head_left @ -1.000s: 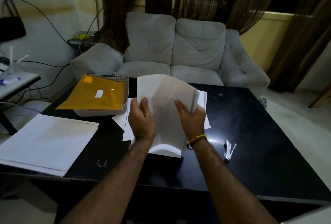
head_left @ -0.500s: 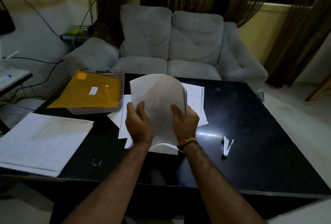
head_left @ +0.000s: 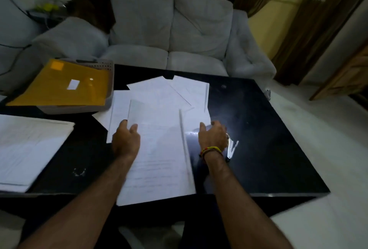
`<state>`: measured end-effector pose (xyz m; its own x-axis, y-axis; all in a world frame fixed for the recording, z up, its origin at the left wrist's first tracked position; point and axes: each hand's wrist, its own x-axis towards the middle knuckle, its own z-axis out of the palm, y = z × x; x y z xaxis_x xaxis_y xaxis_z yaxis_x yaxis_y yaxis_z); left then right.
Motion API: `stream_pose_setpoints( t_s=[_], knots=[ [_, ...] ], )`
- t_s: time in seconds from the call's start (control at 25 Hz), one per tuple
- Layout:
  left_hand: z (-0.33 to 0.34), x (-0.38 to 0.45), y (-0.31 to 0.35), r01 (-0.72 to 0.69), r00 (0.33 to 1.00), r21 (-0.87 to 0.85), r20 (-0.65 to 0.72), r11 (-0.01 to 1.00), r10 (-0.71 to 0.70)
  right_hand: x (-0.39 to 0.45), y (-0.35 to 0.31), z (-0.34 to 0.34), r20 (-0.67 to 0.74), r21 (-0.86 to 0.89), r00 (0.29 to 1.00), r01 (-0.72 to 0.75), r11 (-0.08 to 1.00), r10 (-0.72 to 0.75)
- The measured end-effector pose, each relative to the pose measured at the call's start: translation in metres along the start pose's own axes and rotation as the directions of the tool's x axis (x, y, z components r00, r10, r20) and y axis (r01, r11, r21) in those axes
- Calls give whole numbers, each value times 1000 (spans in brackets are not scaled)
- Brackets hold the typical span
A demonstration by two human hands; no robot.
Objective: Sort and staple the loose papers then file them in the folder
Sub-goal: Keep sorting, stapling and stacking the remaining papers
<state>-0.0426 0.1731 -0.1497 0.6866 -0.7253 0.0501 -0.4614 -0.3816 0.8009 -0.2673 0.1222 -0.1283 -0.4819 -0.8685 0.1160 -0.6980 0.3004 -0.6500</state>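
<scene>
1. Your left hand (head_left: 125,142) grips the left edge of a sheaf of papers (head_left: 159,155), thumb on top near the upper left corner. The sheaf lies on the black table (head_left: 268,129), its near end overhanging the table's front edge.
2. Your right hand (head_left: 212,138) is off the sheaf, to its right, fingers loosely curled over the table and holding nothing that shows. Blur smears the fingertips, so contact with the surface cannot be told.
3. Key relation: the stapler (head_left: 232,147) lies just right of your right wrist, partly hidden behind it. Its long axis runs roughly toward and away from you, like that of the sheaf. The right hand is much the nearer; the left is occupied with the sheaf.
4. Judgement: the next move looks like a right-hand pickup of the stapler while the left pins the sheaf. The sheaf's upper left corner sits under the left thumb, well away from the stapler.
5. Counts: one stapler. One yellow folder (head_left: 63,85), resting on a grey tray (head_left: 108,67) at far left, well apart from both hands. One held sheaf; its sheet count is unreadable.
6. Beyond the sheaf, loose sheets (head_left: 169,91) are fanned and overlapping; at least four, the exact number uncertain.
7. One separate paper stack (head_left: 29,145) lies at the table's left edge.
</scene>
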Motion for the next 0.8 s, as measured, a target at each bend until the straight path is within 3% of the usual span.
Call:
stream_pose_setpoints(
  t_s=[0.04,0.12,0.28,0.36,0.4,0.48,0.56,0.6,0.68,0.8],
  knots=[
    [2,-3,-14,-11,999,67,35,998,9,1,19,2,-27,-232,999,-34,972,29],
    [3,-4,-32,-40,996,155,84,987,27,7,48,0,-92,-410,992,-116,905,86],
    [-4,5,-35,-113,982,223,177,968,73,32,70,-3,3,-333,966,-243,911,259],
    [-7,7,-33,-116,965,153,252,981,75,41,67,-5,57,-280,972,-203,938,228],
    [-7,7,-33,-124,950,93,299,988,91,44,61,-5,85,-204,984,-139,969,160],
    [-5,4,-37,-153,927,-5,347,988,146,37,38,4,198,130,974,85,988,-110],
    [-3,-2,-39,-207,913,-7,359,978,196,11,8,16,385,467,829,203,861,-405],
    [-1,-4,-40,-245,905,-2,358,969,230,-6,-6,23,459,523,729,241,817,-508],
    [-1,-7,-43,-313,890,3,351,950,292,-27,-30,42,512,486,596,393,781,-619],
    [-6,-8,-49,-391,859,35,373,920,351,-25,-48,60,499,343,564,569,748,-658]
  ],
)
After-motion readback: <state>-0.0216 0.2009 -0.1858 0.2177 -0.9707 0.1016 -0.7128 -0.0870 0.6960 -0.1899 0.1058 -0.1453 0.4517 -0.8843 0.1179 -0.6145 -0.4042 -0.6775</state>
